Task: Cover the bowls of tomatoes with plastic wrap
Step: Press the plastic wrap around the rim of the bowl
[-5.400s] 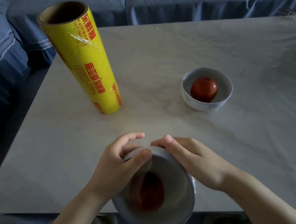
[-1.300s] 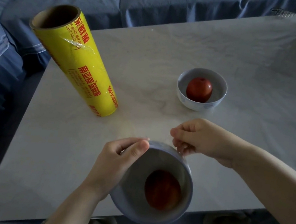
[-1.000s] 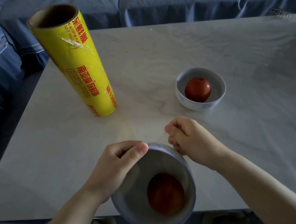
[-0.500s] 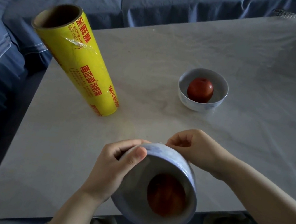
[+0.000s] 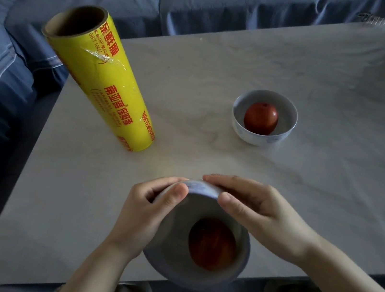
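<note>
Each grip pinches the far rim of a tilted bowl (image 5: pixel 163 262) at lower centre: left hand (image 5: pixel 142 216) and right hand (image 5: pixel 258 214).
Its tomato (image 5: pixel 212 243) hangs past the counter (image 5: pixel 224 62) edge; a slipped pinch could drop the bowl or tear the thin film (image 5: pixel 184 222).

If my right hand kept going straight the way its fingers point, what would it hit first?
Likely the left hand, whose fingertips grip the same bowl rim just ahead, though depth is unclear.

Both hands, left hand (image 5: pixel 143 213) and right hand (image 5: pixel 258 214), grip a wrapped bowl (image 5: pixel 174 256) with a tomato (image 5: pixel 212 243) at the surface's (image 5: pixel 224 62) near edge.
</note>
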The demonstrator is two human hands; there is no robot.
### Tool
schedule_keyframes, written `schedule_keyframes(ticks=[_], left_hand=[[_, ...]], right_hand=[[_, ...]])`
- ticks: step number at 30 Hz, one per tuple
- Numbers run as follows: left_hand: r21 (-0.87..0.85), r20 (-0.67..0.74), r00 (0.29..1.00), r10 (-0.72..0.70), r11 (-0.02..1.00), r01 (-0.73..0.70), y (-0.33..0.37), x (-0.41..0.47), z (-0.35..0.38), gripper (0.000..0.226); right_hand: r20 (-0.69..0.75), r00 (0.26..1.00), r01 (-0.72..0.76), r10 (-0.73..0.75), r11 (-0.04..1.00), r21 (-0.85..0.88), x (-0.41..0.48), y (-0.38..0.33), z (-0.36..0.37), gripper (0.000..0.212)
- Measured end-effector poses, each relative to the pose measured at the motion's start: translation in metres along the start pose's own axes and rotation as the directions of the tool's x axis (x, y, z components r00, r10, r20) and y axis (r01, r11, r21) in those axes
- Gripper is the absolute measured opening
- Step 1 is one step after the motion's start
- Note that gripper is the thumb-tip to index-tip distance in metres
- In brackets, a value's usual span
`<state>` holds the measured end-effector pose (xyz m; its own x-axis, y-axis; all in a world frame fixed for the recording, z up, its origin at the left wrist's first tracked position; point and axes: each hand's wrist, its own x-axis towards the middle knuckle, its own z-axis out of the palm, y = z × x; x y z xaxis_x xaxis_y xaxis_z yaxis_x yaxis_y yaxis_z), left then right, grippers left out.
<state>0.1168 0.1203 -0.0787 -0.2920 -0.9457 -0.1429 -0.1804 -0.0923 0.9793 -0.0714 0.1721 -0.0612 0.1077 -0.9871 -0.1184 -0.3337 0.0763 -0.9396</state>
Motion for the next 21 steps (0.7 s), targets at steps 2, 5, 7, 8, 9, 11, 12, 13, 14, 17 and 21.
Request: schedule_keyframes(ticks=[2,5,7,8,9,11,12,13,14,17,21], left_hand=[[0.007,0.003,1.0,0.008,1.0,-0.008,0.002,0.0,-0.001,0.041],[0.016,0.025,1.0,0.008,1.0,-0.008,0.002,0.0,-0.002,0.04],[0.014,0.008,1.0,0.0,1.0,0.0,0.001,0.0,-0.001,0.042],[0.011,-0.006,1.0,-0.003,1.0,0.004,0.001,0.0,-0.001,0.041],[0.004,-0.03,1.0,-0.006,1.0,0.007,0.002,-0.001,0.001,0.038],[-0.054,-0.123,0.992,-0.037,0.998,0.031,0.004,-0.002,0.006,0.039],[-0.113,-0.181,0.98,-0.083,0.992,0.063,0.005,-0.002,0.008,0.044],[-0.188,-0.22,0.966,-0.136,0.978,0.094,0.005,-0.001,0.011,0.046],[-0.261,-0.229,0.956,-0.182,0.958,0.12,0.004,0.0,0.012,0.046],[-0.372,-0.127,0.952,-0.277,0.903,0.213,0.001,0.001,0.016,0.066],[-0.322,0.019,0.958,-0.287,0.905,0.278,0.005,0.003,0.008,0.059]], right_hand=[[0.083,0.996,-0.03,0.03,1.0,0.001,0.006,0.0,0.003,0.051],[0.146,0.988,-0.054,0.054,0.999,-0.003,0.014,-0.001,0.006,0.045],[0.142,0.987,-0.076,0.069,0.996,0.048,0.018,-0.002,0.003,0.041],[0.139,0.987,-0.097,0.085,0.991,0.087,0.018,-0.001,0.0,0.041],[0.138,0.985,-0.119,0.101,0.985,0.125,0.017,0.001,-0.003,0.042],[0.131,0.986,-0.134,0.107,0.967,0.215,0.011,0.006,-0.007,0.051],[0.119,0.988,-0.131,0.101,0.952,0.278,0.008,0.01,-0.008,0.058],[0.103,0.99,-0.126,0.096,0.93,0.346,0.004,0.014,-0.008,0.063],[0.084,0.992,-0.12,0.094,0.905,0.407,0.001,0.017,-0.008,0.067],[-0.004,0.997,-0.06,0.072,0.864,0.5,-0.002,0.019,-0.006,0.058],[-0.141,0.988,0.009,0.066,0.88,0.475,-0.002,0.015,-0.005,0.039]])
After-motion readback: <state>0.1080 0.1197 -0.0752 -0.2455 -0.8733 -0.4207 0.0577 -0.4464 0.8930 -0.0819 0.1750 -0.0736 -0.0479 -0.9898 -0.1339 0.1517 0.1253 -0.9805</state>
